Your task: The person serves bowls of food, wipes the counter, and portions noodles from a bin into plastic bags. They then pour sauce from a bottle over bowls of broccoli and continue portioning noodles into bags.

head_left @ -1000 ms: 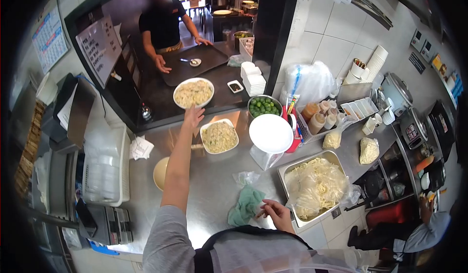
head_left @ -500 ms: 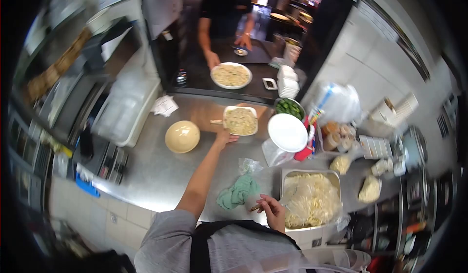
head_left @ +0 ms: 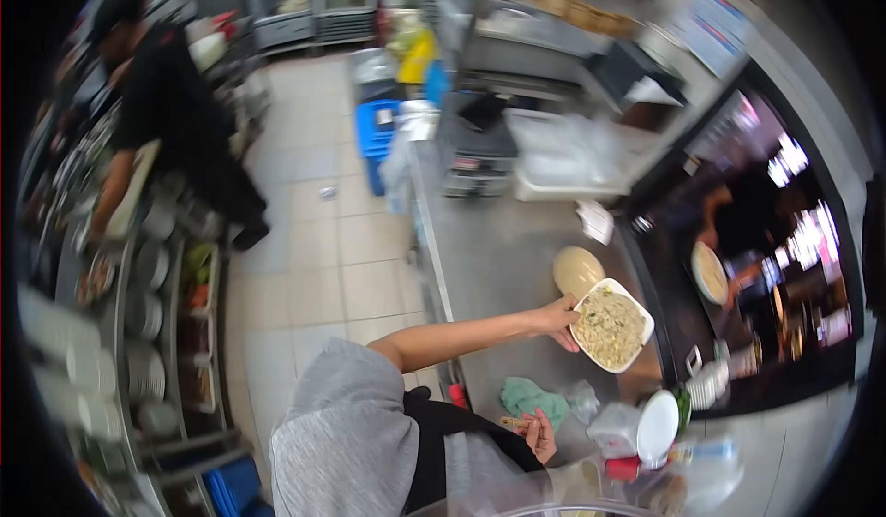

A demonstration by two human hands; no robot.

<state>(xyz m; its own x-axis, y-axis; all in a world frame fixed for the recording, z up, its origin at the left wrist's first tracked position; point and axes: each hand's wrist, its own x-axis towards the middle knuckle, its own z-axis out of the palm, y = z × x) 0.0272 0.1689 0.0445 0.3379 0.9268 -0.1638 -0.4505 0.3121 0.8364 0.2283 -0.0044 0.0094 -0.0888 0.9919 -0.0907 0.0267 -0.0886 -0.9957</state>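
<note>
My left hand (head_left: 556, 321) grips the near edge of a square white dish (head_left: 613, 325) filled with a pale, noodle-like food. The dish overlaps the view of a yellowish bowl (head_left: 579, 270) on the steel counter. My right hand (head_left: 538, 436), low in the view, is closed round a small brown item (head_left: 517, 422) too small to name. A green cloth (head_left: 533, 399) lies beside that hand, with a crumpled clear plastic bag (head_left: 581, 401) to its right.
A co-worker in dark clothes (head_left: 175, 102) stands by shelves at the left. Beyond the pass window, another person holds a white plate (head_left: 710, 273). A blue bin (head_left: 377, 138) stands on the tiled floor. Stacked white plates (head_left: 656, 429) are at the lower right.
The view has swung left, bringing the aisle and co-worker into sight. My left hand now holds the dish, which was on the counter. The person beyond the window has lifted the plate.
</note>
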